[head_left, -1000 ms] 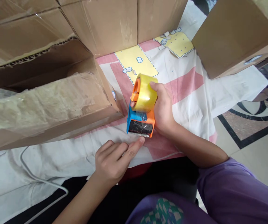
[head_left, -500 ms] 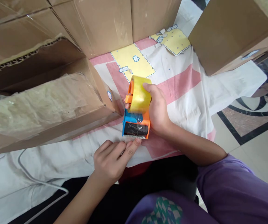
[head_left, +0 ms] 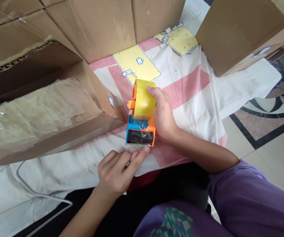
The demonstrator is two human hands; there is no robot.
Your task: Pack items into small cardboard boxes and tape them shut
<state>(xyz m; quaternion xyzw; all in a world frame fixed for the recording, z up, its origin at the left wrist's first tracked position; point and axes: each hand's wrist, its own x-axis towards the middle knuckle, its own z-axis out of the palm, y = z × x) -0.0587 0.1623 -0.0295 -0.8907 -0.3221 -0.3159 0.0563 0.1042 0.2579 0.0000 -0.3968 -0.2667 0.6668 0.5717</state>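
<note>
- Looking down, I see a white cloth with pink bands and yellow patches (head_left: 193, 95) spread over the counter, and beyond its right edge a pale tiled floor with a dark curling inlay pattern (head_left: 275, 108).
- Brown corrugated cardboard boxes ring the working spot: a long one with crinkled clear tape along its top (head_left: 40, 115) on the left, a taller one (head_left: 102, 29) at the back, and another (head_left: 236, 29) at the upper right.
- My right hand (head_left: 163, 115) is curled closed around an orange and blue plastic tape dispenser (head_left: 140, 130), thumb lying over the roll, palm against its right side.
- My left hand (head_left: 118, 169) rests loosely half-open on the cloth just below the dispenser, fingers extended forward; the index fingertip touches the serrated lower edge. I cannot tell whether a tape end is pinched under it.
- That dispenser stands on the cloth near the middle of view, just right of the long box's corner. It carries a fat roll of translucent yellowish packing tape (head_left: 143, 100) on top, and a dark roller sits in the blue frame below.
- Purple sleeve (head_left: 250, 197) covers my right upper arm at the bottom right.
</note>
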